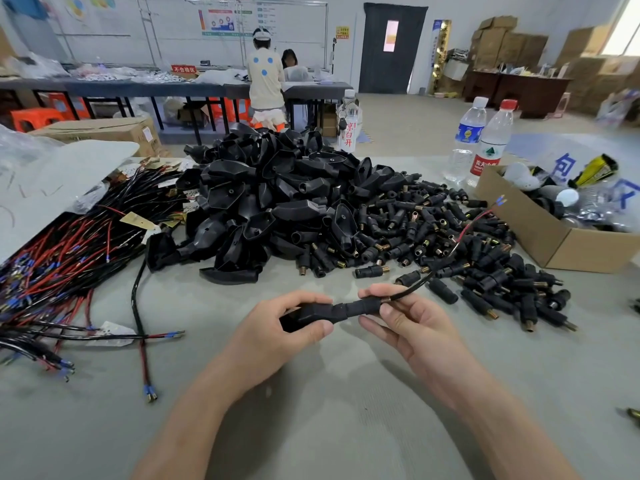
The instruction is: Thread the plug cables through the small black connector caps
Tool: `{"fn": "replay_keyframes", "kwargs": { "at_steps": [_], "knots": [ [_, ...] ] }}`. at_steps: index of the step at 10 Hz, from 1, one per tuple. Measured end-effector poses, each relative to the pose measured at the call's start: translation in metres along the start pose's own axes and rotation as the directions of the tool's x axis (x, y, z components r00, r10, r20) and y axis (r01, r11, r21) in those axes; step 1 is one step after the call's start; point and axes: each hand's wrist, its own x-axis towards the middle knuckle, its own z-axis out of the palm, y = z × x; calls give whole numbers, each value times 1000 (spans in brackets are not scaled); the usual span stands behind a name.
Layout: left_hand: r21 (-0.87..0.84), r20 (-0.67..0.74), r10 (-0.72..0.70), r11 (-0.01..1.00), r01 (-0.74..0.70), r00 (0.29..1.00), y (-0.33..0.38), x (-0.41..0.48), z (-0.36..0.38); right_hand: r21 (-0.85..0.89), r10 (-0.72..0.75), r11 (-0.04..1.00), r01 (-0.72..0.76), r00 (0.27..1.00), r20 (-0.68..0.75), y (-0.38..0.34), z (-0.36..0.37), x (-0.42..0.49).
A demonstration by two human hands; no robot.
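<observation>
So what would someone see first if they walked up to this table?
Probably the big heap of black plastic shells in the middle of the table, with small black caps spilling to its right. A tangle of red and black cables lies on the left, and up front the left hand and right hand hold one black piece with a cable coming out.

Table (311, 403): grey matte top. Ctr rear: heap of large black shells (277, 202). Touching it on the right: spread of small caps (450, 244), brass ends visible. Left side: red/black cables (69, 265), partly under a grey sheet (52, 181). One loose cable (138, 296) nr ctr. Far right: open carton (554, 244). Behind the caps: 2 bottles (465, 136), upright.
</observation>
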Motion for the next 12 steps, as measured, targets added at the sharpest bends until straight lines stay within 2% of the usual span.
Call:
{"fn": "replay_keyframes", "kwargs": {
  "at_steps": [2,4,5,6,7,9,10,11,12],
  "knots": [
    [7,-5,72,997,-72,997,7,0,9,-83,-12,996,18,997,70,10,4,0],
    [31,-80,92,995,-90,993,9,-8,7,0,25,1000,-25,994,104,8,13,-2],
    [157,-137,122,982,-100,983,5,-31,-17,148,112,981,-128,987,114,15,46,-5],
    [327,-186,138,942,-71,973,0,-60,-69,191,129,973,-126,992,-5,29,103,-2],
    [517,-234,183,855,-37,955,-4,-93,-130,96,108,990,-104,993,-39,41,167,1],
    [652,-367,168,748,124,915,-9,-129,-232,188,183,963,-192,981,65,60,285,16],
    [716,-436,101,641,276,894,-19,-125,-265,143,335,928,-345,938,94,56,315,17],
    [665,-531,-38,600,444,847,-24,-124,-262,-12,502,859,-512,837,217,49,309,3],
    [438,-593,55,859,264,803,-9,-132,-230,63,311,941,-331,926,216,24,278,-21]
  ]
}}
